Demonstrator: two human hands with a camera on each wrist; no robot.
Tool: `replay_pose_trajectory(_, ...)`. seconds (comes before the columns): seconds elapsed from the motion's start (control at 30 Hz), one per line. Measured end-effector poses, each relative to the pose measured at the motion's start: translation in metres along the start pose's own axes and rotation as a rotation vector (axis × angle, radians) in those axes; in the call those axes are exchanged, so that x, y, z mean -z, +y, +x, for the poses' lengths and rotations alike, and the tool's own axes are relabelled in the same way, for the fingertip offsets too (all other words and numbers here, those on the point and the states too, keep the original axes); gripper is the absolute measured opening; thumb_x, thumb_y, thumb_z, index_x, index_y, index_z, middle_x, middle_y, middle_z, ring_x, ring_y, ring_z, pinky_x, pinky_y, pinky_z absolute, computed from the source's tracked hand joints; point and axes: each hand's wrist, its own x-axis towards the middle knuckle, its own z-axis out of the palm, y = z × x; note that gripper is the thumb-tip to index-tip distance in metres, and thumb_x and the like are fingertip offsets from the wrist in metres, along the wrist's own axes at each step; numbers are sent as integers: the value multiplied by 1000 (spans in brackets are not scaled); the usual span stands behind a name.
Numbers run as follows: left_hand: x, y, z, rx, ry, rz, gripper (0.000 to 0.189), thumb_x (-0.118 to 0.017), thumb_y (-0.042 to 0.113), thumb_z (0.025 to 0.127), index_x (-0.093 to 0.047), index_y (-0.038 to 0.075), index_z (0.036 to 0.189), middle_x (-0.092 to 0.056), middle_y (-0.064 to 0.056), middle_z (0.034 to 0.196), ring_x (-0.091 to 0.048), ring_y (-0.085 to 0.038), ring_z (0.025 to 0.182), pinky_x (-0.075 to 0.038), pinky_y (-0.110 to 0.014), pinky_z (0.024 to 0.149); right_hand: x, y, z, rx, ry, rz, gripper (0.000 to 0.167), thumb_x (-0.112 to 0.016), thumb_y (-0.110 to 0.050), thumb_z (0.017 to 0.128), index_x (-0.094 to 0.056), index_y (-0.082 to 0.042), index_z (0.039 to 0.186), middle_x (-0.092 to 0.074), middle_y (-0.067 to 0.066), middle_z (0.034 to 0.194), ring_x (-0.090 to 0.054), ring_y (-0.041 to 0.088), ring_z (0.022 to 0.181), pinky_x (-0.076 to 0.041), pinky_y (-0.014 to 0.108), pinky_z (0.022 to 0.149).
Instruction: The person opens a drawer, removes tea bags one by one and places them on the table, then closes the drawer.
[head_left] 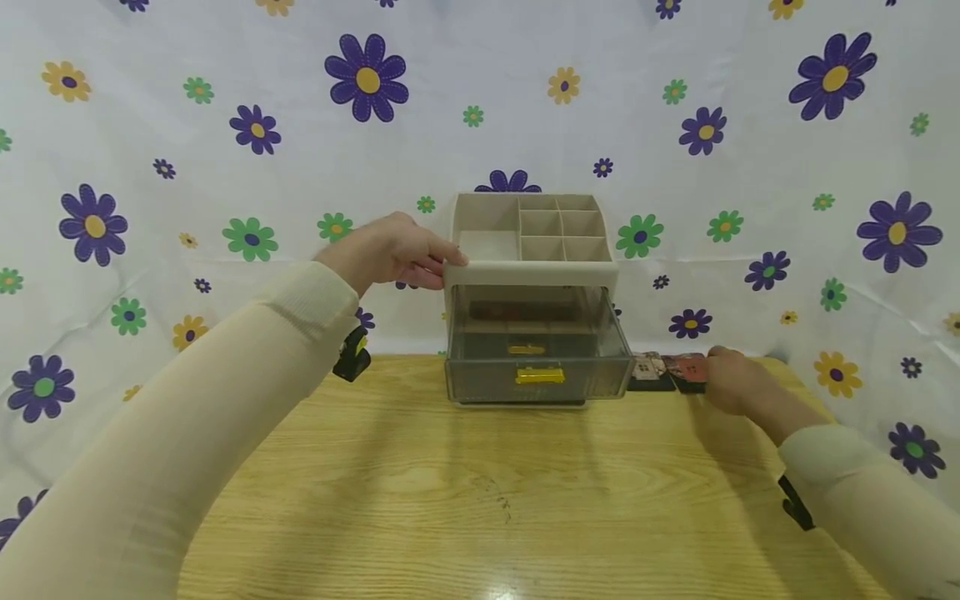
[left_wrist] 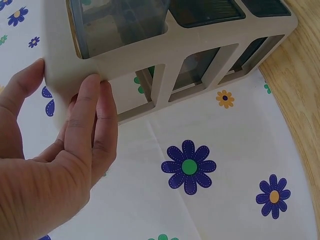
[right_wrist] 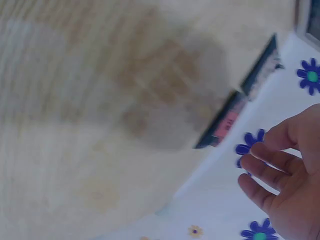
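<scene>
In the head view a beige desktop organizer (head_left: 531, 273) stands at the back of the table, with a smoky see-through drawer (head_left: 487, 382) pulled out. My left hand (head_left: 401, 248) grips its upper left corner. The left wrist view shows the thumb and fingers of that hand (left_wrist: 70, 145) on either side of the frame. To the organizer's right lie two small flat dark-edged items, a pale patterned one (head_left: 648, 368) and a red one (head_left: 687, 368). My right hand (head_left: 738, 385) is beside the red one. In the right wrist view this hand (right_wrist: 290, 175) has loosely bent fingers, holding nothing.
Open compartments (head_left: 564, 227) form the organizer's top. A yellow handle (head_left: 540, 376) sits on the drawer front. The wooden table (head_left: 405, 500) extends toward me, and a flower-patterned cloth (head_left: 465, 50) hangs behind it. Black straps (head_left: 351, 357) show at both wrists.
</scene>
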Motion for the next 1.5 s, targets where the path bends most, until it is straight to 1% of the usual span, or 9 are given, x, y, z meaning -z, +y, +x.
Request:
replay_pose_trajectory(0.07, 1, 0, 0, 0, -1, 0, 54, -75, 19, 91, -49, -2, 134, -59, -18, 124, -66, -25, 99, -60, -33, 90, 11, -5, 1, 16, 50, -3, 29, -57, 4, 85, -66, 13, 112, -62, 27, 101, -62, 43, 93, -57, 53, 82)
replay_pose_trajectory(0.2, 1, -1, 0, -3, 0, -2, 55, -74, 18, 91, -48, -2, 135, -58, -18, 124, -66, -25, 100, -59, -33, 90, 36, -20, 1, 22, 90, -2, 31, -60, -4, 92, -65, 10, 119, -65, 27, 109, -62, 44, 101, -57, 54, 82)
replay_pose_trajectory(0.43, 2, 0, 1, -12, -7, -1, 55, -74, 18, 91, -48, -2, 136, -58, -18, 126, -66, -25, 100, -60, -32, 88, 77, -52, -1, 50, 260, 48, 25, -57, -9, 94, -70, 3, 112, -69, 17, 102, -62, 28, 86, -57, 46, 74)
replay_pose_trajectory(0.8, 2, -1, 3, -14, -9, -4, 54, -74, 16, 91, -48, -3, 134, -58, -19, 125, -66, -25, 98, -59, -34, 91, 114, -121, -19, 190, 515, 238, 27, -49, -21, 105, -71, -7, 101, -69, 7, 92, -59, 24, 86, -49, 40, 74)
replay_pose_trajectory(0.93, 2, -1, 4, -17, -11, 0, 56, -75, 17, 90, -48, -3, 136, -57, -20, 126, -66, -25, 99, -59, -34, 91, 115, -143, -26, 321, 602, 257, 19, -57, -19, 101, -73, -9, 101, -70, 5, 97, -61, 22, 94, -53, 40, 76)
replay_pose_trajectory(1.03, 2, -1, 3, -21, -12, 2, 57, -74, 17, 91, -47, -3, 136, -57, -20, 126, -65, -26, 101, -59, -34, 91, 114, -157, -28, 429, 591, 251, 16, -63, -20, 97, -73, -9, 105, -69, 2, 96, -62, 18, 92, -55, 37, 76)
replay_pose_trajectory(1.13, 1, -2, 2, -23, -11, 1, 57, -74, 17, 91, -47, -3, 137, -57, -20, 127, -65, -26, 103, -59, -34, 92, 111, -170, -32, 470, 502, 236, 25, -66, -27, 97, -71, -9, 112, -70, 3, 102, -63, 17, 96, -57, 37, 81)
replay_pose_trajectory(1.3, 0, -3, 1, -24, -10, -1, 57, -74, 17, 91, -47, -3, 137, -57, -19, 127, -65, -26, 103, -58, -35, 94, 105, -185, -35, 441, 358, 198, 36, -69, -31, 95, -66, -8, 122, -70, 5, 109, -66, 18, 98, -59, 38, 84)
replay_pose_trajectory(1.5, -1, -3, 1, -28, -3, 4, 55, -74, 17, 91, -48, -3, 136, -57, -18, 126, -66, -25, 100, -59, -34, 91, 97, -193, -31, 417, 355, 232, 33, -75, -19, 91, -67, -8, 121, -70, 5, 109, -66, 17, 98, -60, 34, 81)
